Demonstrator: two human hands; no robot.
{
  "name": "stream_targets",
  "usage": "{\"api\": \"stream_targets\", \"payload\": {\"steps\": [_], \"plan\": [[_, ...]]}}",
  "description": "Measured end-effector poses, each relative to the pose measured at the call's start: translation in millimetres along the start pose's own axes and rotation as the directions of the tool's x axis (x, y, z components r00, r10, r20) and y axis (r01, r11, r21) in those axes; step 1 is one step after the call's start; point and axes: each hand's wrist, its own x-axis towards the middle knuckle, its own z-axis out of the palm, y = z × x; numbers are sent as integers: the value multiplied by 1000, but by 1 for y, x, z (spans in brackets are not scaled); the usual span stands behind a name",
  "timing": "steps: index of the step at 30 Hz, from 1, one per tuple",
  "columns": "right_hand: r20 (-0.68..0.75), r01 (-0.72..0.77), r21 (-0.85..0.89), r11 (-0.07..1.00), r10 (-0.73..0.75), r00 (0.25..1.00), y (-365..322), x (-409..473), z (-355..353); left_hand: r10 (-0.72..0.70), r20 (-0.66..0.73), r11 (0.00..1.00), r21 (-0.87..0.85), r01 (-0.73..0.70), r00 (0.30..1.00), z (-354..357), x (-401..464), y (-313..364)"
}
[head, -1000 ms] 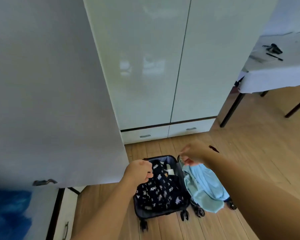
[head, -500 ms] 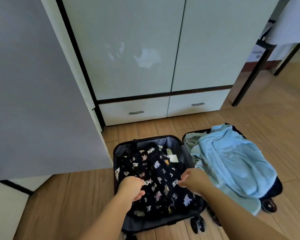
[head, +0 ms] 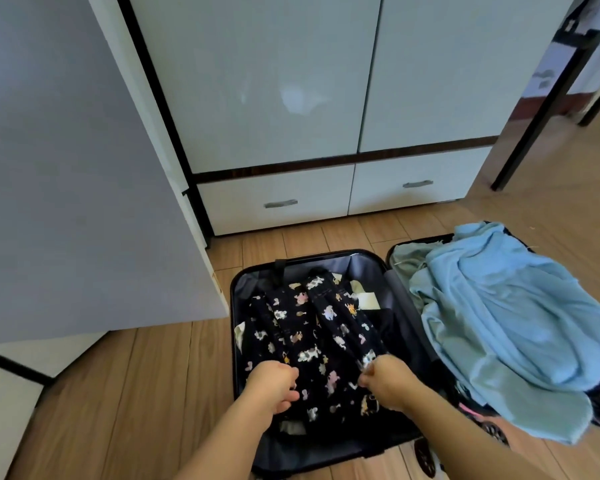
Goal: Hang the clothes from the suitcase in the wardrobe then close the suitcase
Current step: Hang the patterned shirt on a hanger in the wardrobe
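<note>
Gripping patterned garment (head: 312, 337), hands' grip (head: 272, 384) nearside.

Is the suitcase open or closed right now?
Open: the suitcase lies flat, both halves showing, patterned garment in one, blue clothes over the other.

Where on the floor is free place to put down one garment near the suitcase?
Bare floor left of the suitcase, below the open wardrobe door; a narrower strip before the drawers. Right is crowded: the light blue garment covers that half.
</note>
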Motion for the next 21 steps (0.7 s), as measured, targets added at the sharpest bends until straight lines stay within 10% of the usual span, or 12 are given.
{"api": "stream_targets", "payload": {"steps": [5, 11, 21], "plan": [[-16, 133, 683, 719, -168, 986, -35, -45, -77, 193, 150, 966, 143, -215, 970, -5, -46, 38], [-90, 234, 862, 449, -318, 944, -119, -148, -211, 463, 450, 753, 256, -606, 764, -24, -168, 125], [-270, 500, 803, 326, -548, 792, -242, -371, -471, 798, 73, 569, 236, -788, 599, -98, -468, 346]]}}
